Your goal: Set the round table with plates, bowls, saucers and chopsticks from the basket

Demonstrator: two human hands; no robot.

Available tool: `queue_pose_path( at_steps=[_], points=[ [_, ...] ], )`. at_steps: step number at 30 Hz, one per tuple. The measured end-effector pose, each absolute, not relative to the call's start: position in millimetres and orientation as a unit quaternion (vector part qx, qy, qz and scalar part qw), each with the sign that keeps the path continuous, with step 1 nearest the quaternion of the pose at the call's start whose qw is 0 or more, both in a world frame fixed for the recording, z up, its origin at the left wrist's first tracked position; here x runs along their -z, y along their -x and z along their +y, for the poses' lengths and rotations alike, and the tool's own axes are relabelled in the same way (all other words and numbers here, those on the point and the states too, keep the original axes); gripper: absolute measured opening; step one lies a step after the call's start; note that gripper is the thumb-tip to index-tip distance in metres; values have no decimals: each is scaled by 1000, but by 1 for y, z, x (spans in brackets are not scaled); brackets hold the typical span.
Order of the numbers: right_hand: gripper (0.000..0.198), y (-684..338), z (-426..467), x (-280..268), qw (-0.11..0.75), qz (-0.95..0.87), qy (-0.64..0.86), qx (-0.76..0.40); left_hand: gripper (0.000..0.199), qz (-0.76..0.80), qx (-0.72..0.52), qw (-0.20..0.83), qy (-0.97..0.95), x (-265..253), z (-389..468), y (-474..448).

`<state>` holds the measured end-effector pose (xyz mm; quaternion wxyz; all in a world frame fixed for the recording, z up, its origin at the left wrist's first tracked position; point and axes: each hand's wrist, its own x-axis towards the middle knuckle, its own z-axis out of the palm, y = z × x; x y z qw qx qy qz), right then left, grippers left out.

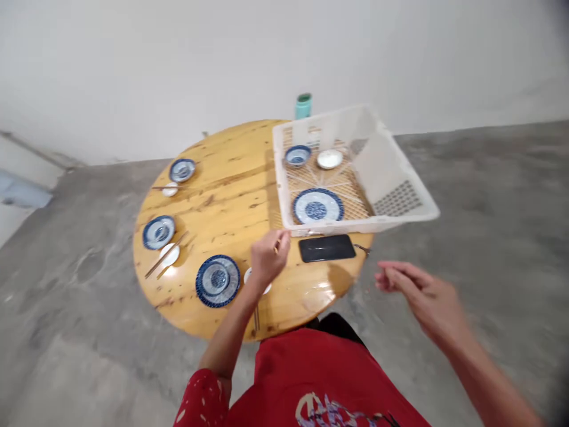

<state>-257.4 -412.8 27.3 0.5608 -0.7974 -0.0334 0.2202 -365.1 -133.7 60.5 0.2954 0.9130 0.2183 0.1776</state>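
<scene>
My left hand point(269, 256) hovers over the near part of the round table with its fingers curled in, close to the corner of a white plastic basket point(404, 166). Nothing shows in its grasp. Out past the table's right edge is my right hand point(422, 290), slightly blurred, its fingers drawn together and no object visible in them. The basket holds a blue-patterned plate point(318, 206), a blue-rimmed bowl point(297, 155) and a small white dish point(329, 158). A black phone point(327, 248) lies in front of the basket. My left hand and forearm partly hide a white dish point(248, 274) and chopsticks point(256, 319).
On the wooden table point(226, 201), a plate with a bowl point(217, 280) is nearest. Further left are stacked bowl settings point(159, 232) point(182, 170), with chopsticks point(153, 270) across a small dish point(169, 255). A turquoise container point(303, 107) stands behind the basket, which overhangs the table's right edge.
</scene>
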Motion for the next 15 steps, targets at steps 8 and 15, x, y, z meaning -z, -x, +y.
queue_pose_path(
  at_steps=[8, 15],
  points=[
    [24, 155, -361, -116, 484, -163, 849, -132, 31, 156, -48, 193, -968, -87, -95, 242],
    [27, 44, -274, -54, 72, -320, 913, -242, 33, 167, 134, 83, -973, -45, -89, 160]
  ],
)
